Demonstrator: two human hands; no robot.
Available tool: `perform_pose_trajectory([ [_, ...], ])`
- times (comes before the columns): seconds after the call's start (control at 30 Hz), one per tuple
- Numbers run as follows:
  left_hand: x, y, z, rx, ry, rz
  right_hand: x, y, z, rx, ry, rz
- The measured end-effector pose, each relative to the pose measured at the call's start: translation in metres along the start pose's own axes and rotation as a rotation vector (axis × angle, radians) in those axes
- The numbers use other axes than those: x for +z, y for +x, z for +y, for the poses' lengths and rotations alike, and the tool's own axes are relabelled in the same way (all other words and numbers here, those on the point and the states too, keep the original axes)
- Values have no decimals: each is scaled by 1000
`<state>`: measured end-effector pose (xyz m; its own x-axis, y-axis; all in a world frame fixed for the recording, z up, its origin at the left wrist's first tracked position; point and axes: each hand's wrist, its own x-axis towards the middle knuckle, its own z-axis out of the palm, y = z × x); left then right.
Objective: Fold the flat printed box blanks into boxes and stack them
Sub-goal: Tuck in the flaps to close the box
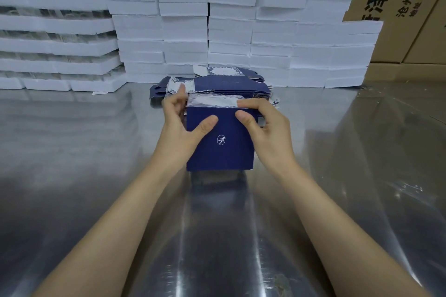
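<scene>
The box [219, 149] you held between your left hand [178, 128] and right hand [270, 130] was thin card. Its dark blue outer face was matt and smooth, with a small white printed emblem, and the flap at its top showed a paler, slightly shiny printed side. The flat blanks [231, 88] behind it looked like the same matt printed card. Your table [72, 152] was bare sheet metal, glossy, throwing soft reflections. The white blocks [183, 31] stacked at the back looked like foam, matt and grainy with rough edges. The cartons [410, 31] at the right were dull brown cardboard, printed in black.
</scene>
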<state>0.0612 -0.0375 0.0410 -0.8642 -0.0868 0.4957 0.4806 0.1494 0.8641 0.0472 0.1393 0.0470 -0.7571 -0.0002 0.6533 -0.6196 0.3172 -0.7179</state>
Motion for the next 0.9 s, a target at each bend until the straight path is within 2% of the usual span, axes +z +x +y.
perform_pose_trajectory([
  [0.07, 2, -3, 1, 101, 26, 16, 4, -1, -2, -50, -24, -35],
  [0.17, 2, -6, -5, 156, 82, 65, 7, -3, 0, -146, -99, -38],
  [0.37, 10, -8, -15, 194, 139, 127, 18, -8, 11, -122, -122, -15],
  [0.53, 9, -4, -15, 437, 372, 136, 25, -5, 9, -127, -125, 38],
  [0.67, 8, 0, -14, 393, 356, 145, 27, -8, 11, -163, -214, 56],
  [0.9, 13, 2, -15, 384, 371, 188, 26, -4, 16, -355, -373, 72],
])
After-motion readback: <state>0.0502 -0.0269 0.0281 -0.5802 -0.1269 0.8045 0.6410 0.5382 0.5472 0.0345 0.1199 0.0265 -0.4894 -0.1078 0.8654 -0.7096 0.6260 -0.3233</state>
